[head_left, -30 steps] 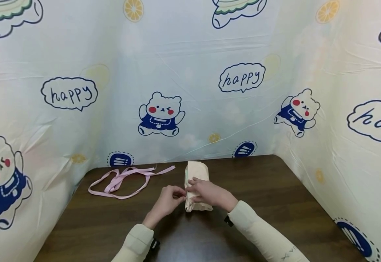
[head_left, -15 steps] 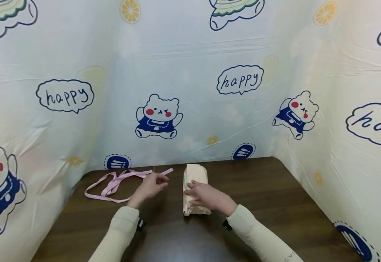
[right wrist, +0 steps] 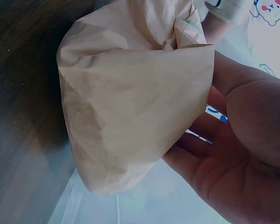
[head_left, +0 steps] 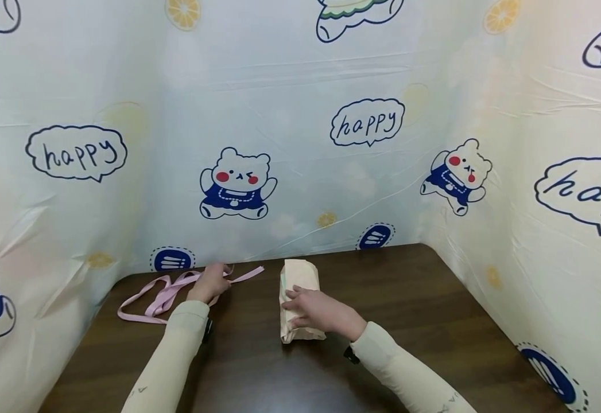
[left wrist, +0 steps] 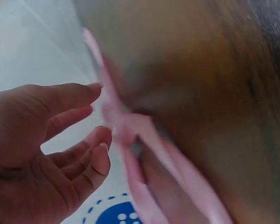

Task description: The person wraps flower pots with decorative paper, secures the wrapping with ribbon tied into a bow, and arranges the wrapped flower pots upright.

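A beige paper-wrapped package (head_left: 299, 274) lies lengthwise on the table, its folded end facing the front edge. My right hand (head_left: 323, 312) rests on top of it with loosely bent fingers; in the right wrist view, part of those fingers is hidden behind the crumpled paper (right wrist: 135, 102). Further left, my left hand (head_left: 211, 284) is over the right part of a looped pink ribbon (head_left: 163, 304). The left wrist view has the left thumb and fingers (left wrist: 77, 95) apart, their tips right beside the ribbon (left wrist: 191, 182); contact cannot be told.
The dark wooden table (head_left: 414, 321) ends at the back against a pale printed curtain (head_left: 300, 126), which also hangs along the left and right sides. One ribbon tail (head_left: 251, 274) points toward the package near the back edge.
My left hand has left the package's left side and moved left and back to the ribbon. My right hand has stayed on the package. The head view has shifted slightly.
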The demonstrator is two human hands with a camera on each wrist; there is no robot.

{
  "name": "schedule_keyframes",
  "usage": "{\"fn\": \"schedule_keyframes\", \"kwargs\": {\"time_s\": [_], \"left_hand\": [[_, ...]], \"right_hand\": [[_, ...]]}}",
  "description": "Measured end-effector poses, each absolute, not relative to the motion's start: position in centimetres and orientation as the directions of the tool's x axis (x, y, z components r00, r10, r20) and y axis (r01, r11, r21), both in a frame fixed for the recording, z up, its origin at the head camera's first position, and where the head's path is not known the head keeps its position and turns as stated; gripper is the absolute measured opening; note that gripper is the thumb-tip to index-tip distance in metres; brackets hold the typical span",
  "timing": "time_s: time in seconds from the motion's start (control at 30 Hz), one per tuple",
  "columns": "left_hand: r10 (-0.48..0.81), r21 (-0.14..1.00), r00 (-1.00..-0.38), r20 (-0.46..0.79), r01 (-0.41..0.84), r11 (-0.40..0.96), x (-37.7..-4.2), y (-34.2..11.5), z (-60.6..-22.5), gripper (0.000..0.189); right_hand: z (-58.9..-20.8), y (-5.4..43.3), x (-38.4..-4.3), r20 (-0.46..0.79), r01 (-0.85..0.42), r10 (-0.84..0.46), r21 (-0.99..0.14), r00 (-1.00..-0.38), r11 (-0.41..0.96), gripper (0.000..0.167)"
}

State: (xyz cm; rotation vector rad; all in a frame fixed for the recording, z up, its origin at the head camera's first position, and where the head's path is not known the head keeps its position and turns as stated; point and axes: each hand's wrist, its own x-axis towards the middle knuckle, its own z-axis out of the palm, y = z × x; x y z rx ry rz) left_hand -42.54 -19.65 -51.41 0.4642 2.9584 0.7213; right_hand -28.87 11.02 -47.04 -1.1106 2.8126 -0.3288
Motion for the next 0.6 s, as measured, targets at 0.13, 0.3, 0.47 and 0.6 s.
{"fn": "schedule_keyframes", "kwargs": {"time_s": [0.13,0.3,0.47,0.6], "left_hand": [[0.271,0.421,-0.963,0.005,0.248,0.873,-43.4,-19.7,-52.5,0.015],[0.229,0.435,-0.969,0.093,0.246,0.866,-43.8,-19.4,-52.7,0.014],[0.200,0.496,-0.973,0.116,0.231,0.837,-44.1,-18.0,-51.4,0.015],[0.187,0.529,-0.967,0.175,0.253,0.810,-44.2,-16.1,-50.0,0.013]], "right_hand": [[-47.0,11.0,-28.9,-0.028,-0.653,-0.676,-0.232,-0.736,0.721,0.047],[-46.8,10.9,-28.8,-0.030,-0.651,-0.671,-0.213,-0.741,0.728,0.047],[-46.6,10.8,-28.7,-0.037,-0.644,-0.664,-0.211,-0.746,0.735,0.046],[-46.7,10.8,-28.8,-0.036,-0.643,-0.665,-0.218,-0.746,0.734,0.047]]}}
